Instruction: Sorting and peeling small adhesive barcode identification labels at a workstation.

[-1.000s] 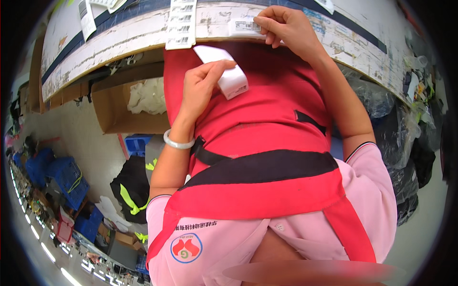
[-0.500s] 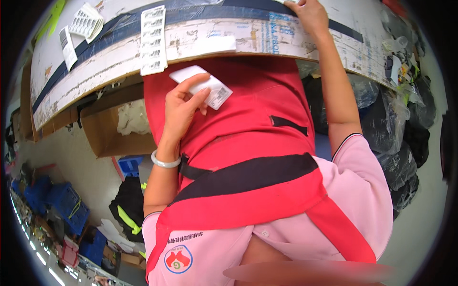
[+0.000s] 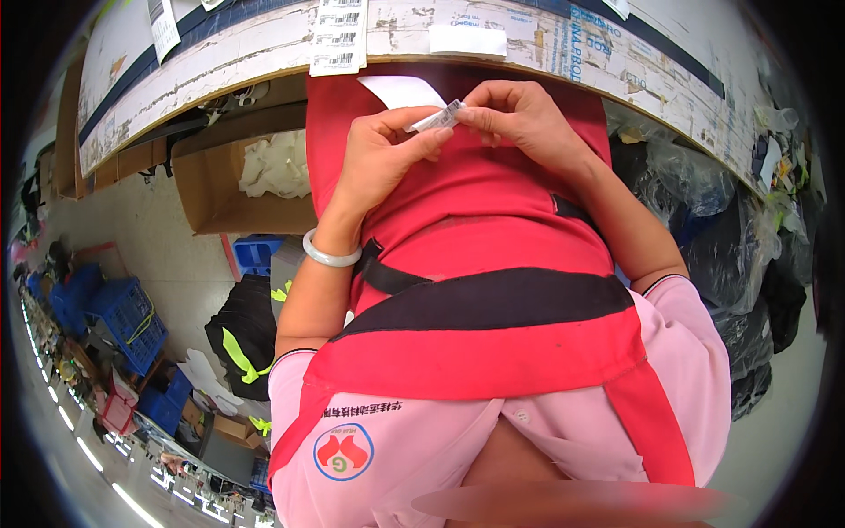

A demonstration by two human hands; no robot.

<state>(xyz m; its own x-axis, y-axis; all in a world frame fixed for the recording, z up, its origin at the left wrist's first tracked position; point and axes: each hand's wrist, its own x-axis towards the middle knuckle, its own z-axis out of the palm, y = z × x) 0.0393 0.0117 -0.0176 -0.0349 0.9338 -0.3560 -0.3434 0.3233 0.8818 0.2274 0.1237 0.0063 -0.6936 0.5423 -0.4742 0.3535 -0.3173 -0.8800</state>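
Over my red apron, my left hand [image 3: 387,154] is closed on a white strip of barcode stickers [image 3: 403,91], its blank part curving up toward the table edge. The printed end [image 3: 438,118] of the strip is bent up between the two hands. My right hand [image 3: 524,123] pinches the edge of that end between thumb and forefinger; whether a sticker is lifting from the backing is too small to tell. Just beyond, a sheet of barcode stickers [image 3: 339,37] hangs slightly over the table's near edge, and a blank white strip [image 3: 466,40] lies to its right.
The worn white table [image 3: 238,66] spans the far side, with another barcode strip [image 3: 163,28] at its left. An open cardboard box [image 3: 198,189] stands below on the left, near blue crates [image 3: 130,321]. Dark plastic-wrapped bundles [image 3: 717,238] are piled at the right.
My right hand has come back from the far side of the table to the sticker strip. My left hand has moved up and right, and the strip is now bent between both hands.
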